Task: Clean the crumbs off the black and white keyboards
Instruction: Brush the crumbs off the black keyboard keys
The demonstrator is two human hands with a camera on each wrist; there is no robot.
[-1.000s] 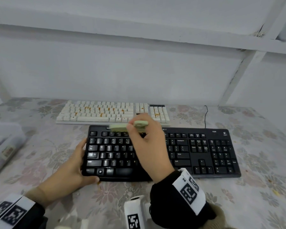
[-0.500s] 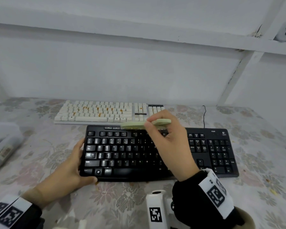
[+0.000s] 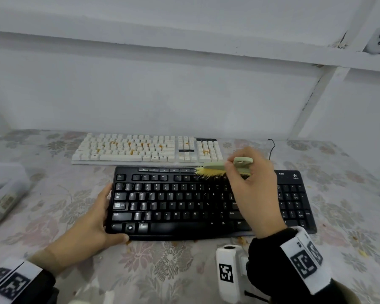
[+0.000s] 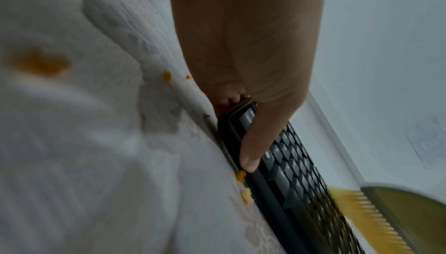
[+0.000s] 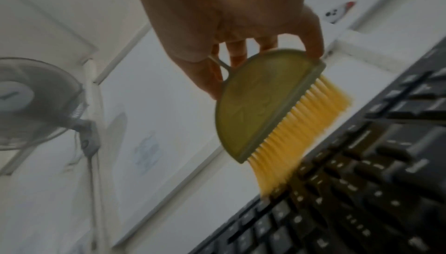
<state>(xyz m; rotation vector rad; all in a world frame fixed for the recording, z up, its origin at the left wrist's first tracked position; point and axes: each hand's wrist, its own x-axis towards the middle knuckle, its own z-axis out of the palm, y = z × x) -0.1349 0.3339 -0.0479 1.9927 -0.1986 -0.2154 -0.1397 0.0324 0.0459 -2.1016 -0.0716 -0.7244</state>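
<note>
A black keyboard (image 3: 184, 202) lies in front of me on the flowered tablecloth. My left hand (image 3: 92, 224) grips its left end, thumb on the front edge (image 4: 251, 161), fingers along the side. My right hand (image 3: 252, 189) holds a small green brush (image 3: 226, 166) with yellow bristles (image 5: 301, 132) over the keyboard's top row, right of centre; the bristles touch the keys. Behind it lies a white keyboard (image 3: 145, 148) with orange crumbs among its keys. More orange crumbs (image 4: 241, 176) sit on the cloth by the black keyboard's front edge.
A clear plastic box (image 3: 2, 194) stands at the table's left edge. A white wall runs close behind the white keyboard. A thin black cable (image 3: 272, 145) leads off behind the black keyboard. Scattered crumbs (image 3: 362, 252) lie on the cloth at right.
My right hand has swept the brush rightward along the black keyboard's top row, from left of centre to right of centre. The left hand has kept its hold.
</note>
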